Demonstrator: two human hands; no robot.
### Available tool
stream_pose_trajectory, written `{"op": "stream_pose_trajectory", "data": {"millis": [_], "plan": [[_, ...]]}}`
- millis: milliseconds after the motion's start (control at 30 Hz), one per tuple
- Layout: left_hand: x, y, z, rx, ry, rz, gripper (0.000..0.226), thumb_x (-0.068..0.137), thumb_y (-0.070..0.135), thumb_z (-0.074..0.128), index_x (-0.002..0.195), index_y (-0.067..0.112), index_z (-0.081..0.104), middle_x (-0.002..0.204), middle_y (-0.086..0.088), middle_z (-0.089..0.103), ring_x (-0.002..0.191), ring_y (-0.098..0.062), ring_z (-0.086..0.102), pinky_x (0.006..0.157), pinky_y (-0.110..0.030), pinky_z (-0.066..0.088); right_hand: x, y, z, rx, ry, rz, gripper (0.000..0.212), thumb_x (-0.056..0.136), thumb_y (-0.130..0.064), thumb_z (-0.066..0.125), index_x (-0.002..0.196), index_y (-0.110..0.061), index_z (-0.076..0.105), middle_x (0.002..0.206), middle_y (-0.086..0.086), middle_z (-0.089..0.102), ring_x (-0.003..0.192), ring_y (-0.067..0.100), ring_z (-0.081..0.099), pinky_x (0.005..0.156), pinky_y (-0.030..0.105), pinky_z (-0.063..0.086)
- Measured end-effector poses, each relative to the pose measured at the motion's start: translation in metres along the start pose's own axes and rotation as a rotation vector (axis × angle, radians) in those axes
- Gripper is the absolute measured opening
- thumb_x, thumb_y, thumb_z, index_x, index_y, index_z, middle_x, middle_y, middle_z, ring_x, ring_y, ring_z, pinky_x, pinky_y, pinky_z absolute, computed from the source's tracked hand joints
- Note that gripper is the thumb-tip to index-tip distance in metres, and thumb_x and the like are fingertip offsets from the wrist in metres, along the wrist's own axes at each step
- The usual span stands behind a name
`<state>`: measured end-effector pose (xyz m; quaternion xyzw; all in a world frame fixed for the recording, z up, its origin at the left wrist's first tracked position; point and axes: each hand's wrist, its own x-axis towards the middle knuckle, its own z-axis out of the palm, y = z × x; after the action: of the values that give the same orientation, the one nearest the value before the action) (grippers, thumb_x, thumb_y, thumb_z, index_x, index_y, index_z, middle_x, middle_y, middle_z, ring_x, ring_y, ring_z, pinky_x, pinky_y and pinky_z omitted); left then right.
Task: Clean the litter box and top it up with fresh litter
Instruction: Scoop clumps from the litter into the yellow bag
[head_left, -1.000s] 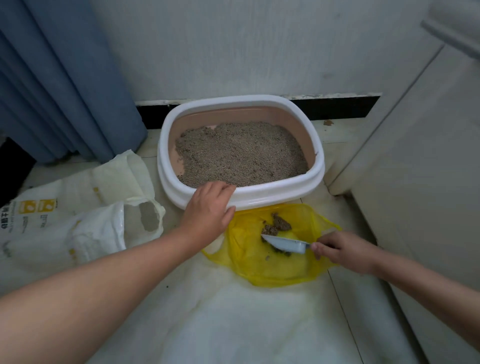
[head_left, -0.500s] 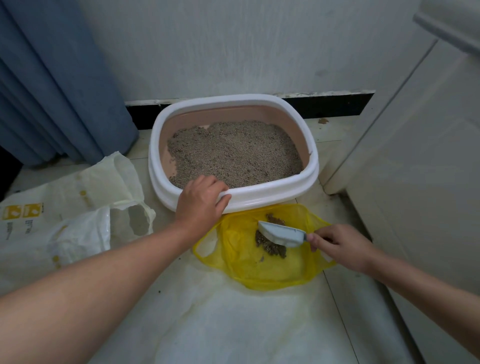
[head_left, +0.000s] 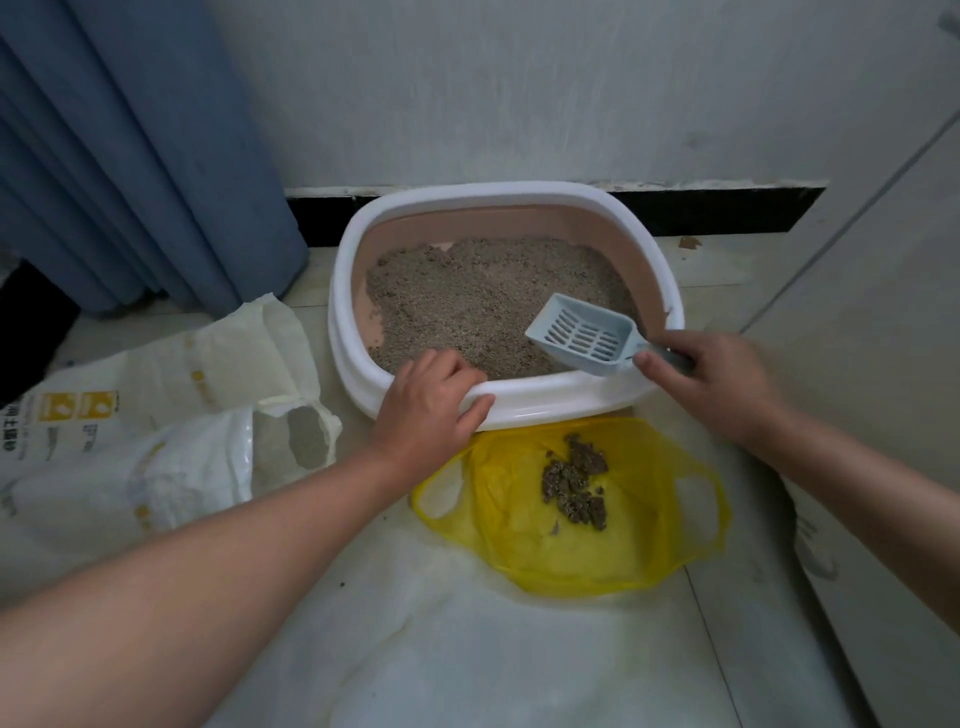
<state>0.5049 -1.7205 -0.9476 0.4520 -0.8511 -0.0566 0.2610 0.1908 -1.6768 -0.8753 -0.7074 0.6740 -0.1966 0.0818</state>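
Skim scoop, held in curled right grip, shallowly through litter (left grip clasping box rim), sifting gently.

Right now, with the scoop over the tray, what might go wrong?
The slotted scoop in the right hand must cross the litter box rim to reach the yellow bag, so scooped bits could drop on the floor. That bag lies flat; the waste clumps on it might roll off. The left arm passes near the open litter sack and could nudge it.
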Motion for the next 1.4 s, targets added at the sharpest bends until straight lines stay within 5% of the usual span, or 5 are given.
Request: {"op": "stream_pose_trajectory", "data": {"millis": [400, 600, 733, 900, 1400], "plan": [[0.015, -0.029, 0.008, 0.149, 0.065, 0.32, 0.033, 0.097, 0.04, 0.057, 0.086, 0.011, 0.069, 0.08, -0.005, 0.053, 0.075, -0.025, 0.049, 0.065, -0.036, 0.036, 0.139, -0.001, 0.001, -0.815, -0.437, 0.044, 0.031, 0.09, -0.049, 0.063, 0.111, -0.027, 0.072, 0.085, 0.001, 0.068, 0.07, 0.017, 0.065, 0.07, 0.034, 0.06], [0.016, -0.031, 0.017, 0.277, 0.128, 0.359, 0.036, 0.1, 0.044, 0.052, 0.084, 0.014, 0.064, 0.08, -0.006, 0.054, 0.073, -0.027, 0.05, 0.064, -0.04, 0.036, 0.169, 0.011, -0.003, -0.736, -0.652, -0.133, 0.03, 0.09, -0.048, 0.061, 0.114, -0.034, 0.071, 0.094, -0.007, 0.071, 0.082, 0.015, 0.065, 0.077, 0.034, 0.057], [0.015, -0.032, 0.018, 0.311, 0.153, 0.38, 0.036, 0.1, 0.044, 0.053, 0.083, 0.015, 0.061, 0.08, -0.005, 0.055, 0.07, -0.026, 0.052, 0.064, -0.039, 0.035, 0.178, 0.015, 0.003, -0.704, -0.778, -0.222, 0.029, 0.091, -0.048, 0.059, 0.113, -0.035, 0.072, 0.09, -0.014, 0.071, 0.075, 0.005, 0.063, 0.059, 0.02, 0.044], [0.015, -0.033, 0.021, 0.312, 0.178, 0.377, 0.034, 0.1, 0.045, 0.055, 0.082, 0.016, 0.06, 0.076, -0.003, 0.055, 0.066, -0.024, 0.051, 0.062, -0.037, 0.036, 0.17, 0.01, 0.009, -0.549, -0.866, -0.271, 0.025, 0.093, -0.045, 0.061, 0.109, -0.031, 0.073, 0.09, -0.014, 0.072, 0.075, 0.003, 0.064, 0.068, 0.02, 0.053], [0.016, -0.034, 0.024, 0.318, 0.202, 0.366, 0.039, 0.099, 0.047, 0.054, 0.076, 0.017, 0.06, 0.073, -0.002, 0.053, 0.065, -0.024, 0.05, 0.061, -0.037, 0.035, 0.163, -0.08, 0.123, -0.203, -0.629, -0.364, 0.026, 0.091, -0.047, 0.061, 0.098, -0.026, 0.075, 0.068, -0.008, 0.063, 0.059, 0.012, 0.056, 0.051, 0.024, 0.037]]}}
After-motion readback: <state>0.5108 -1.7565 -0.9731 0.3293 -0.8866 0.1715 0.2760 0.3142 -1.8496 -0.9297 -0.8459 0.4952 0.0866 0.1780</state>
